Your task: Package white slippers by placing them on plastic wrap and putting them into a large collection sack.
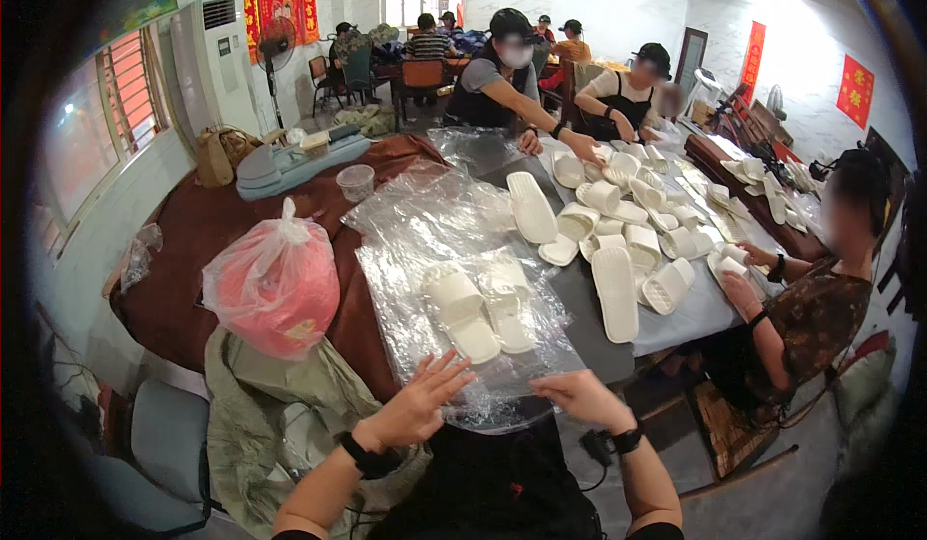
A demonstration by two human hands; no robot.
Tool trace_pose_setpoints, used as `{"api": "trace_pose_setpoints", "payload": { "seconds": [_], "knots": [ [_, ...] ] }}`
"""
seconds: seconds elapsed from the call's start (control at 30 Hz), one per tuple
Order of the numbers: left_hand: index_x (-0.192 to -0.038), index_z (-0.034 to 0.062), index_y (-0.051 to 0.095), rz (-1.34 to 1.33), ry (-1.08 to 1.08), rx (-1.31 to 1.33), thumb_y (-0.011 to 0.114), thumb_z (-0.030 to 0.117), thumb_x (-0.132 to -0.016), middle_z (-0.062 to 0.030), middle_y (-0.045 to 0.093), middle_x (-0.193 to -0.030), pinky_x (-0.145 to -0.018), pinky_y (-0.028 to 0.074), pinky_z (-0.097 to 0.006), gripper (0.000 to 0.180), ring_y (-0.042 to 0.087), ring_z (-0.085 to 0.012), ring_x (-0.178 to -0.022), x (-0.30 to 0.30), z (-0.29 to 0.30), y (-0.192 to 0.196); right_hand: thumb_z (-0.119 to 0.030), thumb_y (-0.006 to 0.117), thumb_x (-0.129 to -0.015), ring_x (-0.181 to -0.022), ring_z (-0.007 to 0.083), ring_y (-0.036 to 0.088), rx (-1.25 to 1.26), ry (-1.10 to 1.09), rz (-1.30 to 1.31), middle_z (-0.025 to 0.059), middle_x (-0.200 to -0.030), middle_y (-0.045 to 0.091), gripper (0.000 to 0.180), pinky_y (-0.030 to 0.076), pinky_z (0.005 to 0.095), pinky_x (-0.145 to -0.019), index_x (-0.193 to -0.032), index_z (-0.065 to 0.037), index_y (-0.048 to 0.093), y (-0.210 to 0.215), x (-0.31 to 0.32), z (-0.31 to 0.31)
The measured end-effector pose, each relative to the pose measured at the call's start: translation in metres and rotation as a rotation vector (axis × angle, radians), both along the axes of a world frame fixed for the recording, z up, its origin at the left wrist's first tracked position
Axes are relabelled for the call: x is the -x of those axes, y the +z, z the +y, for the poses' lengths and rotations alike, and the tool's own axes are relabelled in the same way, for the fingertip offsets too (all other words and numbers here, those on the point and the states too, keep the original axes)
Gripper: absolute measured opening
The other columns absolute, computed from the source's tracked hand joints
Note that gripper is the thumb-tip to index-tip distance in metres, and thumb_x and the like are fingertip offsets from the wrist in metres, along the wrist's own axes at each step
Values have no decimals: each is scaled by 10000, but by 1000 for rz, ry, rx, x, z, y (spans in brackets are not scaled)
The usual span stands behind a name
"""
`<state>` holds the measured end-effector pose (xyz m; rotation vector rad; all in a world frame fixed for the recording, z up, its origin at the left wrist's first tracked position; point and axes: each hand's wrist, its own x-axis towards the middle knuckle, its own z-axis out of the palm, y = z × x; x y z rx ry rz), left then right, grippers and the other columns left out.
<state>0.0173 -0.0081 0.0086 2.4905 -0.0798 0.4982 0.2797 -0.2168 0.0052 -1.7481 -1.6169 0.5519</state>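
Note:
Before me a pair of white slide slippers lies side by side among clear plastic bags. The right slipper looks partly covered by film; I cannot tell whether both are inside a bag. My left hand hovers by the near end of the pair, fingers spread, holding nothing. On the other side, my right hand has its fingers closed at the near edge of the plastic film, seemingly pinching it. Many more white slippers are heaped to the right of the bags.
A tied bag with pink contents rests at left on a brown cloth, near a clear tub. A green sack hangs below. Co-workers' hands handle slippers at right; another person reaches across the far side.

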Motion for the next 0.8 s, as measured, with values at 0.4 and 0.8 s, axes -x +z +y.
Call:
{"api": "trace_pose_setpoints", "payload": {
  "seconds": [0.4,0.8],
  "knots": [
    [-1476,110,464,117,73,-218,582,-106,-733,-129,390,-1584,-1227,219,-523,783,287,-339,-1509,5,13,-48,-7,666,-853,-1447,315,365,-78,-91,-766,90,-1606,362,532,347,463,-1111,-1352,-190,633,-23,-69,-6],
    [-1043,29,743,-153,333,236,604,23,-951,-124,649,-1035,-782,527,-334,167,667,-243,-910,2,21,-73,-256,700,-919,-1173,244,539,-76,-261,-16,19,-1317,652,174,356,427,-999,-1030,-130,743,-90,-84,24]
  ]
}}
